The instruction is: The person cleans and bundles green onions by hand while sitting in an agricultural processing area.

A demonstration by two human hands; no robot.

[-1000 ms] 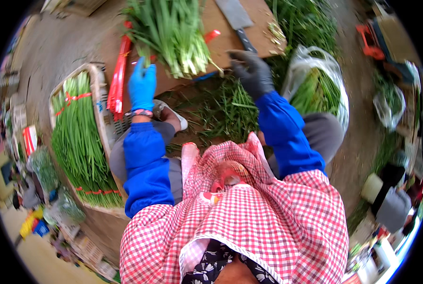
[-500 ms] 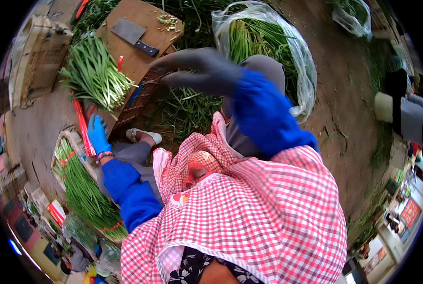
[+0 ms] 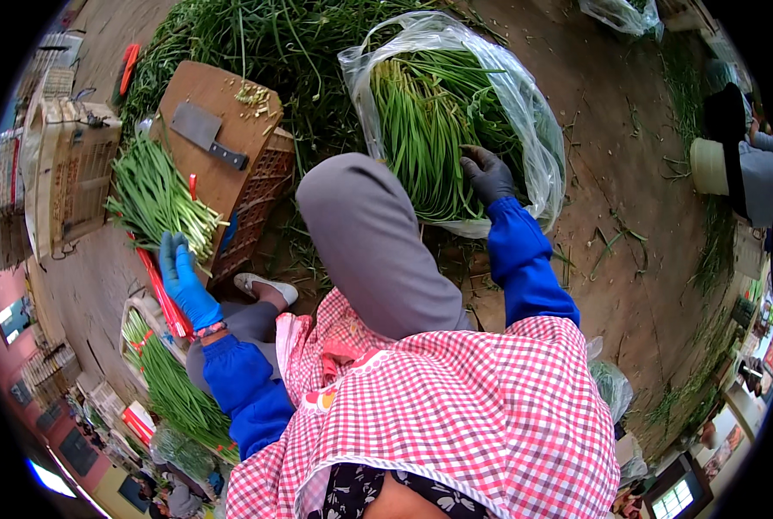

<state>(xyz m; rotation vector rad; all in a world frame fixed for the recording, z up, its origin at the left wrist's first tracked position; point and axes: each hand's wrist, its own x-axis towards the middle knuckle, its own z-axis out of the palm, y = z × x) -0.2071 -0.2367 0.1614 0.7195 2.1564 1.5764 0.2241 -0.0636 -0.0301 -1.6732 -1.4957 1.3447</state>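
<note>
Reaching right hand: the dark-gloved right hand [image 3: 487,176] rests at about 1 o'clock on the green chive stalks [image 3: 421,130] inside a clear plastic bag [image 3: 538,143], fingers curled onto the stalks; whether it grips any, I cannot tell.
Left hand: the blue-gloved left hand [image 3: 183,278] sits at 9 o'clock, fingers fairly straight, fingertips touching the cut ends of a chive bundle [image 3: 153,195]; it holds nothing that shows.
Bag edge: the bag's open mouth faces the person, and its far rim curves round the stalks toward 12 o'clock.
Board: a brown wooden chopping board [image 3: 222,130] lies at 11 o'clock on a plastic crate [image 3: 261,195], with a cleaver [image 3: 205,134] flat on top, blade toward 10 o'clock.
Board edge: the chive bundle lies just beside the board's left edge, stalk tips pointing out to 10 o'clock.
Between the hands: the person's grey-trousered knee [image 3: 360,233] rises in the middle, keeping the two hands well apart.
Basket: a basket of chives [image 3: 166,381] sits at 8 o'clock, near the left forearm.
Open room: bare dirt ground [image 3: 628,216] spreads from 2 to 4 o'clock beyond the bag, scattered with loose stalks.
</note>
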